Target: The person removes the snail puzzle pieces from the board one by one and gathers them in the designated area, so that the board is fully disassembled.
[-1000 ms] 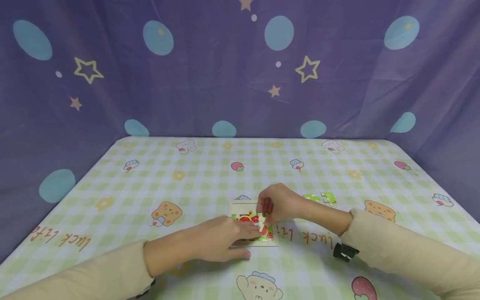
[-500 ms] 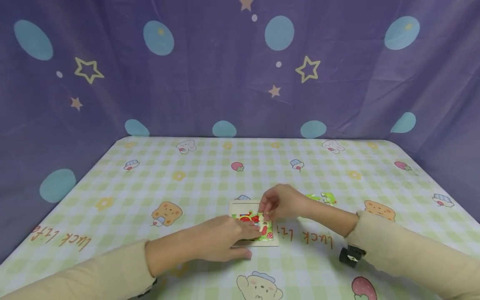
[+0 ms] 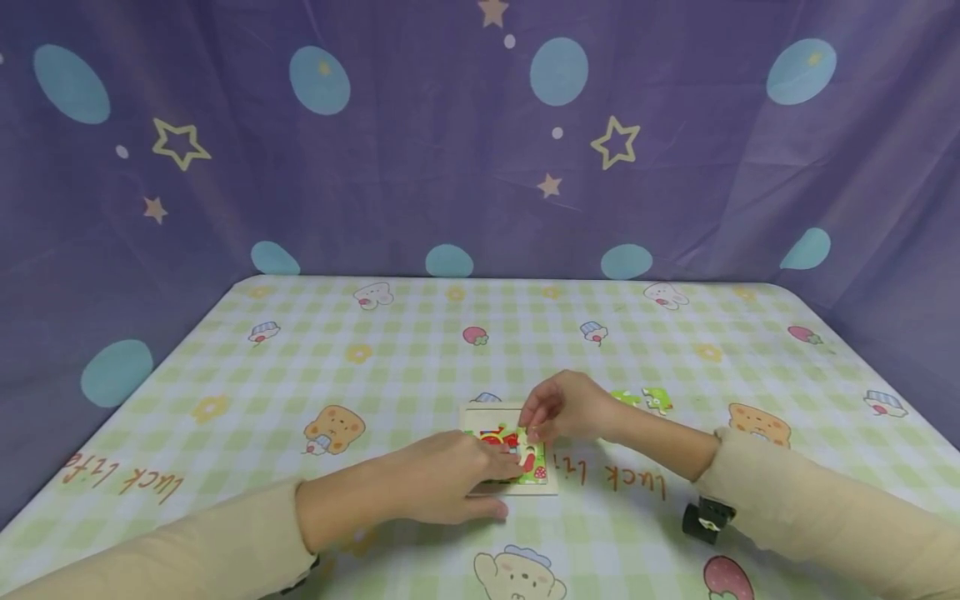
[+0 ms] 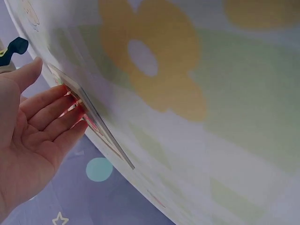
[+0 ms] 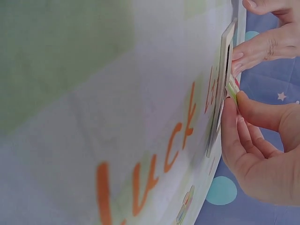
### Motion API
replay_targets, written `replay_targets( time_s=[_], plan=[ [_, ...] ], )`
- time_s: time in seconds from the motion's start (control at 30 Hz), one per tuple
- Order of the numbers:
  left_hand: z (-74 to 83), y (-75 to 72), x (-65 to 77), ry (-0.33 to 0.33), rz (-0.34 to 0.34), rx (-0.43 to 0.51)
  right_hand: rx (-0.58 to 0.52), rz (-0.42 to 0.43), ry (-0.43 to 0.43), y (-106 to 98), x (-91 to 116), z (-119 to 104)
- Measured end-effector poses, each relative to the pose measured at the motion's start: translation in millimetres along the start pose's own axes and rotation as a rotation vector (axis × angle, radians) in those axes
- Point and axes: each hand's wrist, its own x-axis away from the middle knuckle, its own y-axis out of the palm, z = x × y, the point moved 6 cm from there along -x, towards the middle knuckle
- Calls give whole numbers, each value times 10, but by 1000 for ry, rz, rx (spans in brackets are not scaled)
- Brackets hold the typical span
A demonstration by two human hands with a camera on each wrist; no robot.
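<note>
A small wooden puzzle board (image 3: 489, 418) lies on the table, its tray partly filled with brightly printed pieces. My left hand (image 3: 442, 475) rests on it from the left, fingers stretched flat over the pieces. In the left wrist view the fingertips of that left hand (image 4: 42, 117) touch the printed side. At the board's right side, my right hand (image 3: 570, 408) pinches a puzzle piece between thumb and index finger. The right wrist view shows this puzzle piece (image 5: 232, 90) tilted against the board, one edge raised. The left fingers partly cover the printed picture.
Loose green puzzle pieces (image 3: 657, 400) lie on the table behind the right forearm, partly hidden by it. A checked tablecloth (image 3: 405, 358) with cartoon prints covers the table. A purple curtain (image 3: 450, 167) hangs behind the far edge.
The right hand has shifted slightly to the right, and the piece it holds has come down flatter towards the board. My left hand stays nearly in place.
</note>
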Motion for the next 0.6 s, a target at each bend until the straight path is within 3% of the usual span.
replay_targets(
  time_s=[0.2, 0.6],
  plan=[
    [-24, 22, 5, 3, 4, 18, 49, 20, -41, -1, 11, -27],
    [-102, 64, 96, 12, -25, 108, 104, 28, -46, 1, -6, -4]
  ],
)
